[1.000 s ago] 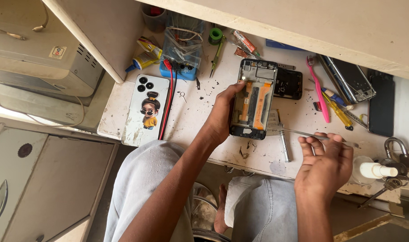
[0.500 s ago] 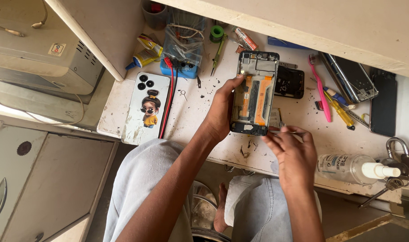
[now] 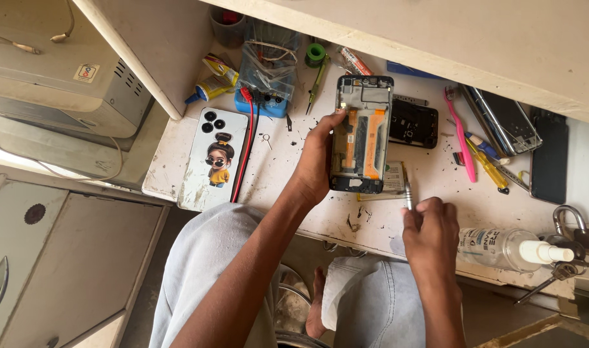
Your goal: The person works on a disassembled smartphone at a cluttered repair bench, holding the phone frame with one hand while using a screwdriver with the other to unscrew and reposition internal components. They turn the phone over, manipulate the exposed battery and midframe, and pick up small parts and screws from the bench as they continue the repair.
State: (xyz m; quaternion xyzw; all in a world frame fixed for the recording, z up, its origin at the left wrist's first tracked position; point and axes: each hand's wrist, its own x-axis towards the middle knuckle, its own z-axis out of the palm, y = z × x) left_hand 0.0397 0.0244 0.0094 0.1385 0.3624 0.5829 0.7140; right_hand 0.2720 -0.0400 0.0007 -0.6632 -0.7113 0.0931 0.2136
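My left hand (image 3: 317, 161) grips an opened phone frame (image 3: 362, 135) by its left edge, holding it upright over the white worktable (image 3: 281, 167); orange flex cables and bare circuit parts show inside it. My right hand (image 3: 431, 232) is closed around a slim metal tool (image 3: 408, 192), probably a screwdriver, whose shaft points up toward the phone's lower right corner. A small paper packet (image 3: 392, 177) lies just under the phone's lower edge.
A phone back cover with a cartoon figure (image 3: 215, 158) lies at left beside red and black leads (image 3: 246, 148). A black phone part (image 3: 413, 122), pink toothbrush (image 3: 461, 135), yellow screwdriver (image 3: 486, 161), other phones (image 3: 507, 119), a clear spray bottle (image 3: 507, 248) and padlock (image 3: 568, 225) crowd the right.
My right hand moved from the table's right front edge leftward to the metal tool and closed on it. The spray bottle it covered is now visible. The phone frame shifted slightly.
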